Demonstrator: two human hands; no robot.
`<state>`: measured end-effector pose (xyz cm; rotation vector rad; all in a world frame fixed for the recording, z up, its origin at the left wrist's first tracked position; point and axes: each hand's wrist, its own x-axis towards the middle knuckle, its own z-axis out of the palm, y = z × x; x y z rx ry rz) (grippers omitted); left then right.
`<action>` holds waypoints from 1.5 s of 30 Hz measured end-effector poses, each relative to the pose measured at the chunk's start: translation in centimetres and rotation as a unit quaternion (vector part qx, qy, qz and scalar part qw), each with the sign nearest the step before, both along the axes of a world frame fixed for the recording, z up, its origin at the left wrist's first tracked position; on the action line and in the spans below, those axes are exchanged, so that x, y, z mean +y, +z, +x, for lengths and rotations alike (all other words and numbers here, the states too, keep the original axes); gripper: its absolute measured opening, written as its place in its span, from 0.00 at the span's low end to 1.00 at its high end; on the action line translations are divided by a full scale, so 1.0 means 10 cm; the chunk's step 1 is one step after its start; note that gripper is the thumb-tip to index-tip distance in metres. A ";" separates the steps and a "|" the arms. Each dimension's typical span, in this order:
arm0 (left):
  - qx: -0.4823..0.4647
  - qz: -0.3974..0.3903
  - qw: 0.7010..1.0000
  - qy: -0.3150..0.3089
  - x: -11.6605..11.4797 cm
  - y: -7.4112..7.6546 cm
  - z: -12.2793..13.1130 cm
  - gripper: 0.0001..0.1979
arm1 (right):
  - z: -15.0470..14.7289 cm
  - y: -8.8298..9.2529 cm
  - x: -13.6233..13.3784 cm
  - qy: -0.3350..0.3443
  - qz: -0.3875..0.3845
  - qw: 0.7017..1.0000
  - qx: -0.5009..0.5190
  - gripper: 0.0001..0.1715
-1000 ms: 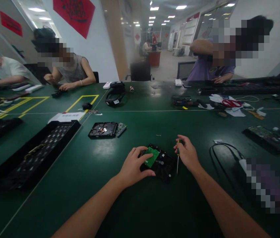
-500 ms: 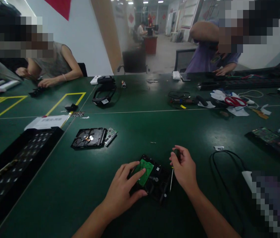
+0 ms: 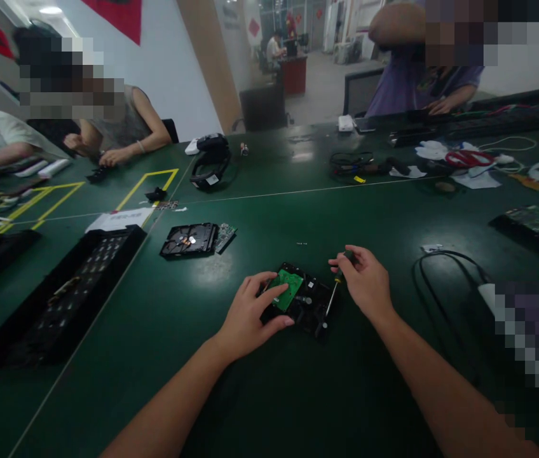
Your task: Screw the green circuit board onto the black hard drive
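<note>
A black hard drive (image 3: 310, 310) lies on the green table (image 3: 269, 394) in front of me, with a green circuit board (image 3: 287, 289) on its top. My left hand (image 3: 250, 315) grips the drive's left side, fingers resting on the green board. My right hand (image 3: 365, 280) is closed round a small screwdriver (image 3: 334, 291), whose tip points down at the drive's right part.
A second opened hard drive (image 3: 188, 240) with a small board lies further left. A long black tray (image 3: 54, 299) stands at the left. A black cable (image 3: 445, 267) loops at the right. Other people work at the far side, among headsets, scissors and papers.
The view has shifted and tilted. My right hand has brought the screwdriver tip closer to the drive. My left hand stays on the drive and board.
</note>
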<state>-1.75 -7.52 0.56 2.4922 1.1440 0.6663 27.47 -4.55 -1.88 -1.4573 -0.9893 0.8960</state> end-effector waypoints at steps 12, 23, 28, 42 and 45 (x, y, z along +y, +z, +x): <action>-0.008 0.024 0.999 0.021 0.03 0.00 0.08 0.22 | 0.04 0.01 0.02 -0.037 0.021 0.999 0.015 0.33; -0.009 -0.003 1.000 0.025 0.04 0.05 0.09 0.21 | 0.06 0.05 0.01 -0.062 0.019 0.998 0.025 0.31; -0.016 -0.008 0.999 0.027 0.04 0.06 0.10 0.21 | 0.04 0.10 0.01 -0.059 0.017 0.998 0.032 0.30; -0.019 -0.007 1.000 0.019 0.04 0.05 0.08 0.20 | 0.04 0.15 -0.04 -0.062 0.000 0.997 0.056 0.32; -0.015 0.003 1.000 0.020 0.04 0.03 0.07 0.20 | 0.06 0.14 -0.02 -0.067 0.019 0.994 0.080 0.30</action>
